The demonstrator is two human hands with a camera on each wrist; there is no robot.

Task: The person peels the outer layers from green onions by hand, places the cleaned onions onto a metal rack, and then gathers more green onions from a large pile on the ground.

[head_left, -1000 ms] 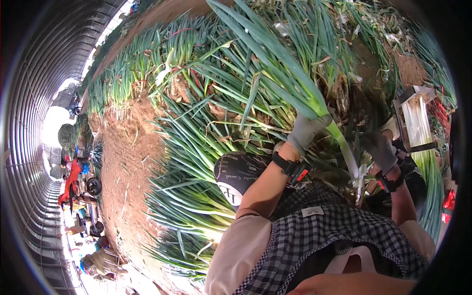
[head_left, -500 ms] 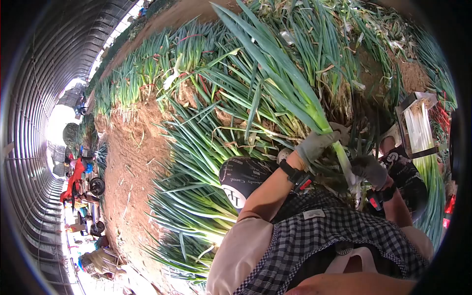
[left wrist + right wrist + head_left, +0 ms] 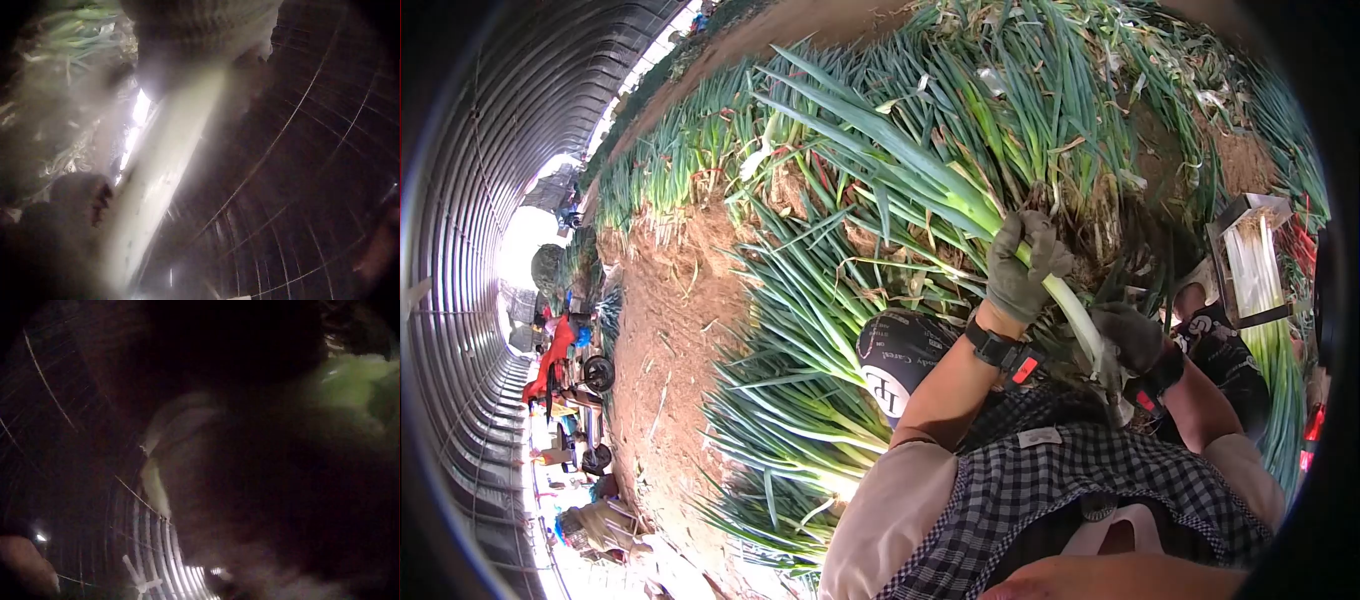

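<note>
Hands (image 3: 1022,270) (image 3: 1132,338) at leek (image 3: 974,203), stalks (image 3: 1256,268) in metal holder (image 3: 1272,206)

One grey-gloved left hand (image 3: 1012,283), one grey-gloved right hand (image 3: 1132,335), one long green-and-white onion stalk (image 3: 1072,312)
There are two black wrist straps (image 3: 997,350) with red-marked units (one to each arm), two pale fabric sleeves (image 3: 895,500), one black-and-white checked cloth apron (image 3: 1000,490) and one small white rectangular label (image 3: 1040,437) on it; at the right side stands one silver metal frame (image 3: 1253,203) with one bundle of white-stemmed green onions (image 3: 1255,262), while at the left one bright red cloth-like item (image 3: 550,360), one clearly seen round black wheel (image 3: 599,374) and one grey ribbed arched roof (image 3: 475,200) make up the tally, and the heaped green onion plants (image 3: 785,400) number many, too tangled to count exactly.
</note>
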